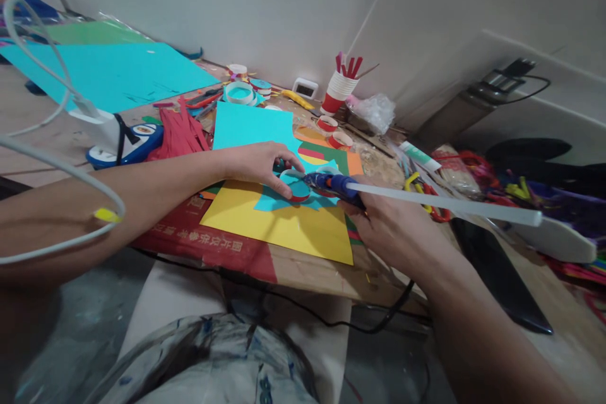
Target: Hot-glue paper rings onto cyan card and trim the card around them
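My left hand (258, 163) has its thumb and fingers closed around the rim of a short red-and-white paper ring (299, 199). The ring lies on a jagged-edged light blue paper cutout (269, 203), and a second pale ring beside it is partly hidden. Beneath the cutout is a yellow paper sheet (279, 230). My right hand (383, 214) grips a blue hot glue gun (338, 184), its nozzle pointing left at the ring. A long whitish glue stick (449, 202) sticks out from the back of the gun.
Red paper strips (182, 129) and light blue sheets (253, 123) lie behind my left arm. Paper cups (338, 91) holding red sticks stand at the back. A black phone-like slab (502, 274) and scissors (433, 202) lie right. A white cable (61, 167) loops across the left.
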The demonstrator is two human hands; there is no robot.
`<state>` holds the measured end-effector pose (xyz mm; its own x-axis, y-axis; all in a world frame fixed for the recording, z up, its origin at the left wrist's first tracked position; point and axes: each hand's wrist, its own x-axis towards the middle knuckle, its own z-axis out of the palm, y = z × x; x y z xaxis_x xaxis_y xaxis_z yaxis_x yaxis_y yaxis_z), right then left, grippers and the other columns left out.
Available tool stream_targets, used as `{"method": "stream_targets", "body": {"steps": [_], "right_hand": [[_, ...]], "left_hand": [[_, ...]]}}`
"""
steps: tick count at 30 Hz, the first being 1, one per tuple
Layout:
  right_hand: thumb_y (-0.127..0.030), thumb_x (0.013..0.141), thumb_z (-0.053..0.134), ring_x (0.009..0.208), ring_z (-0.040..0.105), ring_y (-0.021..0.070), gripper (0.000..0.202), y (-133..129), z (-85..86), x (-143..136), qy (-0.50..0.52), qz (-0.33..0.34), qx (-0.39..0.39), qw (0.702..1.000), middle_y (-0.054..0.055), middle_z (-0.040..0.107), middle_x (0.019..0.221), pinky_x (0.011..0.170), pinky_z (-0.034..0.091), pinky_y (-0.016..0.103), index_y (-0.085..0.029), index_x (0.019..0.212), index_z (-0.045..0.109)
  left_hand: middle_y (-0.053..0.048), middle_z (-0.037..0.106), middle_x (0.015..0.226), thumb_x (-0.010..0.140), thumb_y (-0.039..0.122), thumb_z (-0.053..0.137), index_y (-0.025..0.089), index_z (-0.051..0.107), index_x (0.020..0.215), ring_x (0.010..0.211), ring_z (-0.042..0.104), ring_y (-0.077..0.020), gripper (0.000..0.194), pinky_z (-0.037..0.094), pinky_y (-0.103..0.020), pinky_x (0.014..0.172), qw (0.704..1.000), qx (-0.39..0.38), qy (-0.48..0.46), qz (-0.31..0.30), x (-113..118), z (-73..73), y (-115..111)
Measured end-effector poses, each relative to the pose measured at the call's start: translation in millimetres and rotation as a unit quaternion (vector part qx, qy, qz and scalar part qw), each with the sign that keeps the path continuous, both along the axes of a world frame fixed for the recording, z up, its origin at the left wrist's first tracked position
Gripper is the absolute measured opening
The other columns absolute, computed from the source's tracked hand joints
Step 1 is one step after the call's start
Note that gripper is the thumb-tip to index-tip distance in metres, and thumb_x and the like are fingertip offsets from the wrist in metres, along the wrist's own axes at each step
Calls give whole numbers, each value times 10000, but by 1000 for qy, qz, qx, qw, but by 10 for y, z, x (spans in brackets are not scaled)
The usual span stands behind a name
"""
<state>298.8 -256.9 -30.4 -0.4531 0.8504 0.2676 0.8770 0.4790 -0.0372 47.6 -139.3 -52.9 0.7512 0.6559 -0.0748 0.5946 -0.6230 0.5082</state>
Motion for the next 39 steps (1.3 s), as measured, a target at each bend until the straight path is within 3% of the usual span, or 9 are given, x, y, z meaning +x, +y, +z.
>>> {"method": "stream_targets", "body": {"steps": [16, 39], "right_hand": [[-178, 933, 475, 768, 579, 217, 136, 51, -66, -55, 21, 2, -13, 1000, 88, 679, 899, 670, 383, 312, -194, 948, 609], [-194, 940, 473, 712, 559, 206, 125, -31, -6, -35, -3, -19, -12, 1000, 72, 658, 850, 629, 360, 308, -203, 929, 597]], "left_hand": [[-46, 690, 1221, 677, 614, 804, 282, 728, 1278, 1085, 598, -244, 691, 413, -286, 874, 1000, -7, -20, -1, 0, -18, 9], [-57, 691, 1223, 679, 636, 790, 270, 723, 1295, 1028, 591, -232, 720, 407, -282, 833, 1000, -7, -27, -5, 1, -54, 35]]}}
